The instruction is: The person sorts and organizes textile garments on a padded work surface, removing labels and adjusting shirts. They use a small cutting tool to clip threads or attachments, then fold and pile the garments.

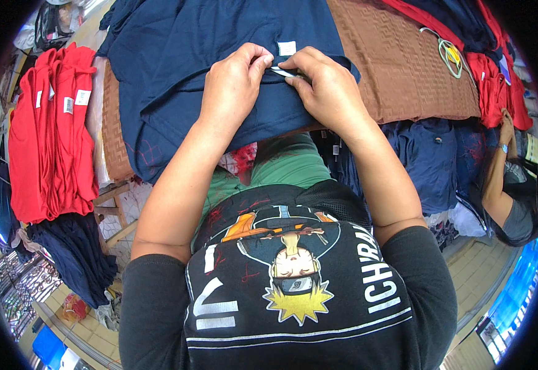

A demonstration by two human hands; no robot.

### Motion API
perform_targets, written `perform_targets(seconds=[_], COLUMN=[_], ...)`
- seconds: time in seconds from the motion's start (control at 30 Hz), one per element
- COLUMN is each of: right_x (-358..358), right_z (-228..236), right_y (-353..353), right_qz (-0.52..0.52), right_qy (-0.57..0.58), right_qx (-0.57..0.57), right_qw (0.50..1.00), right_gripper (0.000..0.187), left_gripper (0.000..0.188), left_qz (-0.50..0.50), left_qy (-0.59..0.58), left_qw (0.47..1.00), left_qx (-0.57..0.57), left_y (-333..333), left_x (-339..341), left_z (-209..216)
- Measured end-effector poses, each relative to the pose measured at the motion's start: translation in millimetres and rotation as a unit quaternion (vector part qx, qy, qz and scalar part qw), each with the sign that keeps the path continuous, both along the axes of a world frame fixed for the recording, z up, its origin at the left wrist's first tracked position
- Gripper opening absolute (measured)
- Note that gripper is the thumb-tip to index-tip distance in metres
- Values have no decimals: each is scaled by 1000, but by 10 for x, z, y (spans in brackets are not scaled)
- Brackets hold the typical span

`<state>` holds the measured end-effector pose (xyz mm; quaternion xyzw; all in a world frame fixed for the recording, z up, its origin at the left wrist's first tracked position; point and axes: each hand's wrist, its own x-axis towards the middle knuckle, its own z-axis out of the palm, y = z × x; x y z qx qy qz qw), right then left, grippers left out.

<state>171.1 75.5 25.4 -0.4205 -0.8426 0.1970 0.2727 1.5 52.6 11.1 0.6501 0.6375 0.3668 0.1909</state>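
Navy garment (170,83) lies spread on the brown-covered surface (398,68), apparently for support. Left hand (235,79) and right hand (327,80) each show a pinched grip on the white strip (282,72) between them, presumably steadying it.

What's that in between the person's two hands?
In the head view, a small white strip lies between the left hand and the right hand, with navy cloth beneath.

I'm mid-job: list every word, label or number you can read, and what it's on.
Black T-shirt: large white lettering, partly legible, not copied here.
White tags on the red garments: print and a barcode, too small to read.
White label on the navy garment: too small to read.
White strip between left hand and right hand: no readable print.
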Motion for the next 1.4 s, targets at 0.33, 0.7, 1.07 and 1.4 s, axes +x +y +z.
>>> perform_targets(seconds=[0.33,0.7,1.07,1.4], right_x=[77,165,50,155], right_z=[-16,-21,30,-280], right_y=[49,177,22,31], right_qz=[-9,-31,-44,-59], right_qy=[34,29,54,97], right_qx=[-22,89,-54,-86], right_qw=[999,995,996,990], right_gripper=[18,21,26,29], left_gripper=[18,28,48,16], left_qz=[-7,-359,-144,-45], left_qy=[-69,-138,142,41], left_qw=[997,892,979,971], left_qx=[-27,-237,0,-229], left_y=[7,-401,-993,-1986], left_x=[8,-773,-676,-1519], left_z=[20,889,309,521])
